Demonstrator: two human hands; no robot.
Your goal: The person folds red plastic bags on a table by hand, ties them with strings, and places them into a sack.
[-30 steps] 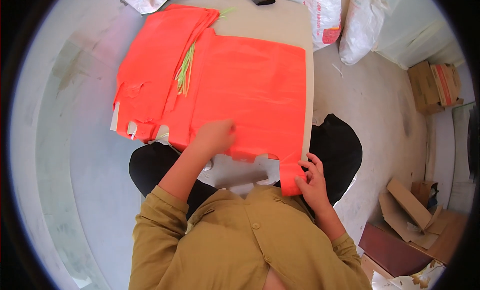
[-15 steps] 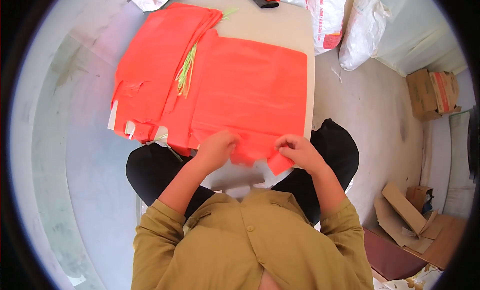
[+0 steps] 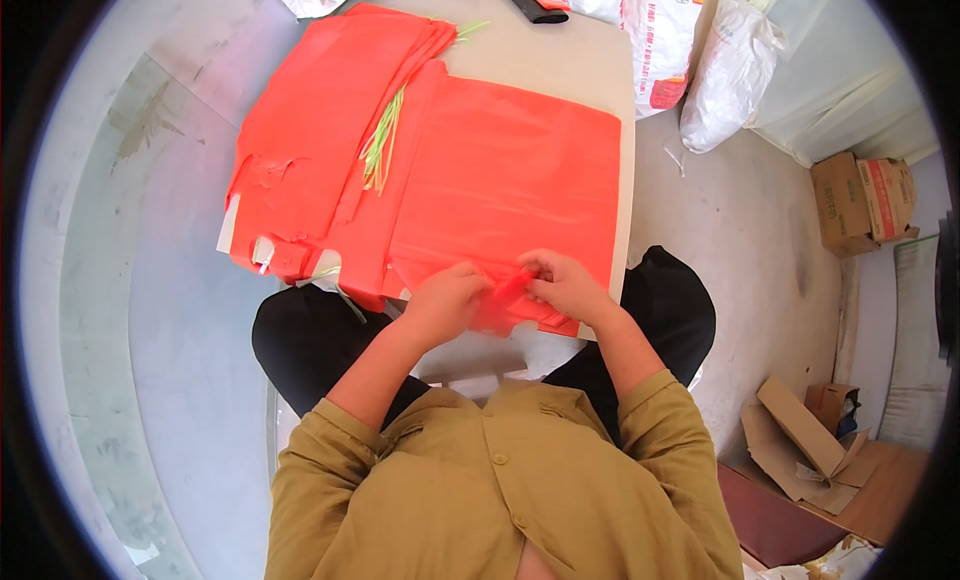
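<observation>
A red plastic bag (image 3: pixel 515 170) lies flat in front of me, on the right part of a tan board over my knees. Its near end is gathered between my hands, close to the board's front edge. My left hand (image 3: pixel 455 295) is closed, pinching the gathered red film from the left. From the right, my right hand (image 3: pixel 562 285) pinches a bunched fold of it between thumb and fingers. On the left lies a thick stack of similar red bags (image 3: pixel 310 130) with cut-out handles at the near end. Thin yellow-green ties (image 3: pixel 380 145) rest between stack and bag.
Bare tan board (image 3: pixel 545 55) shows at the far side, with a black-and-red roll (image 3: pixel 535 2) on its edge. White sacks (image 3: pixel 730 75) stand beyond to the right. Cardboard boxes (image 3: pixel 860 205) sit by the right wall, and flattened cardboard (image 3: pixel 800 435) lies lower right.
My right hand has moved left and slightly up, toward my left hand, bringing the loose red flap inward. That flap hung below the edge before and is now bunched between my hands.
</observation>
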